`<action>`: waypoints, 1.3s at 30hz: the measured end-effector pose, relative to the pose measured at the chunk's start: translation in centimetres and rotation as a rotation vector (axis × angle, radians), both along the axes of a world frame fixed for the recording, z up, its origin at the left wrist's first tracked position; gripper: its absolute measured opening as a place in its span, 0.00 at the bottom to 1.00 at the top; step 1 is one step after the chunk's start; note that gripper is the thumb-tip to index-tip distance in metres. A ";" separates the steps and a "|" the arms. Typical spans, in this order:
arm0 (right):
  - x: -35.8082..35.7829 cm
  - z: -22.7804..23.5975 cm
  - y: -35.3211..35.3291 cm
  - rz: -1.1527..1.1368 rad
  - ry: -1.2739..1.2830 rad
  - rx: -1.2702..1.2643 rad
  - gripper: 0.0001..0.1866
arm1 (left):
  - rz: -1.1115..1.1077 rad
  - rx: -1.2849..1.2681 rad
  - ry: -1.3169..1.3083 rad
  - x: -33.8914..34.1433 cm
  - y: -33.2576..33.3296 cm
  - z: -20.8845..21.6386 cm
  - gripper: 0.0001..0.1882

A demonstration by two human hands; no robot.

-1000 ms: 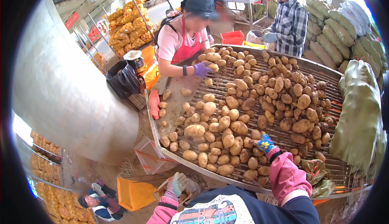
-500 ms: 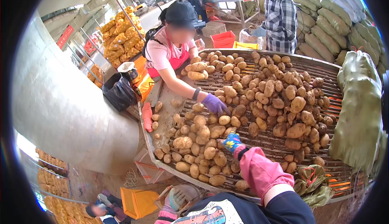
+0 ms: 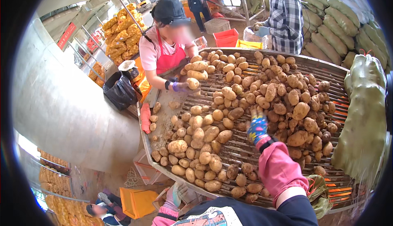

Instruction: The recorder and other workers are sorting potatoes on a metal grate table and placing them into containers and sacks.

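Many brown potatoes (image 3: 301, 110) lie heaped on a slatted metal sorting table (image 3: 229, 154), with a second spread of potatoes (image 3: 198, 134) nearer its left side. My right hand (image 3: 258, 127), in a blue flowered glove, reaches to the left edge of the heap. Its fingers are stretched out against the potatoes, and nothing is gripped. Just outside the near edge of the table is my left hand (image 3: 177, 193), in a pale glove, with its fingers apart and nothing in them.
Across the table, a co-worker in a pink apron (image 3: 167, 63) holds a potato (image 3: 193, 83). Green sacks (image 3: 362, 111) stand along the right edge. A yellow crate (image 3: 138, 202) is at lower left, beside a concrete pillar (image 3: 77, 103). Another person in a checked shirt (image 3: 284, 19) stands beyond.
My right hand has moved away from me and right, from the near spread to the heap. My left hand has risen slightly toward the table edge. The co-worker's hand has drawn back with a potato.
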State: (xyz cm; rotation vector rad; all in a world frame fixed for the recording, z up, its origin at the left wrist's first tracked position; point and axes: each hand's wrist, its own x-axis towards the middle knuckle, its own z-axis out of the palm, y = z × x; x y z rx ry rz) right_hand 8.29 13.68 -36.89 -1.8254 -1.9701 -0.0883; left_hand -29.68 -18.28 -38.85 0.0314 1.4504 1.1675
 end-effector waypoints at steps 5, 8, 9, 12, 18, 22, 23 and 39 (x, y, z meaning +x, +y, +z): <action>0.5 -2.6 4.1 -0.208 -0.162 -0.386 0.37 | 0.020 -0.047 -0.012 0.7 -0.2 1.8 0.27; 0.2 -5.8 6.9 -0.364 -0.200 -0.325 0.34 | 0.028 -0.075 -0.014 0.3 -1.0 2.1 0.27; -0.4 -4.9 7.6 -0.361 -0.193 -0.390 0.33 | 0.043 -0.082 -0.010 -0.1 -1.6 2.2 0.27; -1.1 -2.1 9.5 -0.354 -0.173 -0.541 0.32 | 0.108 -0.095 0.011 -0.5 -3.1 3.0 0.26; -0.9 0.7 10.1 -0.322 -0.131 -0.696 0.29 | 0.233 -0.113 0.027 -0.9 -6.4 3.0 0.25; 0.1 -0.4 10.9 -0.312 -0.164 -0.655 0.27 | 0.290 -0.120 -0.048 -1.2 -7.3 1.8 0.25; 0.2 -0.5 11.1 -0.294 -0.170 -0.630 0.30 | 0.289 -0.122 -0.051 -1.1 -7.3 1.5 0.25; 0.0 -7.1 8.0 -0.219 0.810 -0.411 0.34 | 0.276 -0.067 -0.119 -1.2 -6.1 1.1 0.20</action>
